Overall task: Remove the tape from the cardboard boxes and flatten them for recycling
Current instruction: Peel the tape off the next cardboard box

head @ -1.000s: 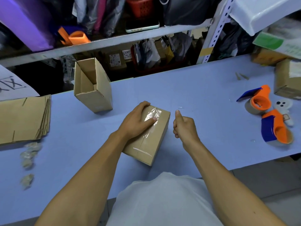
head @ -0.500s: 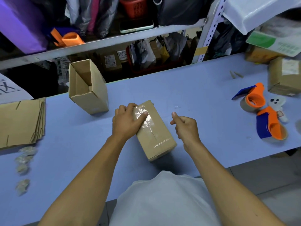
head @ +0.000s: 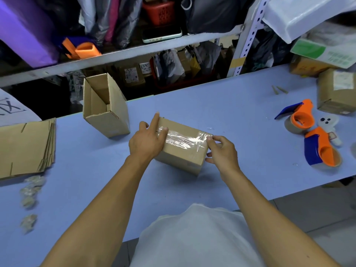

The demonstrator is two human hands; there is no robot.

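- Head view: taped box [head: 181, 151] lies mid-table [head: 240, 116], clear tape [head: 183, 140] along its top.
- It looks light and stiff; the tape is slick, so I'd lift its right end.
- My left hand [head: 147, 142] presses flat, fingers straight; my right hand [head: 221, 151] pinches at the tape's end.
- Open box [head: 106, 110] stands nearby.

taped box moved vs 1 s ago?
Yes. The taped box has turned: its long side now runs left-right across the table, and its left end sits nearer the open box.

left hand [head: 148, 140] lies flat, fingers straight; right hand [head: 223, 151] curled, fingertips in pinching grip.
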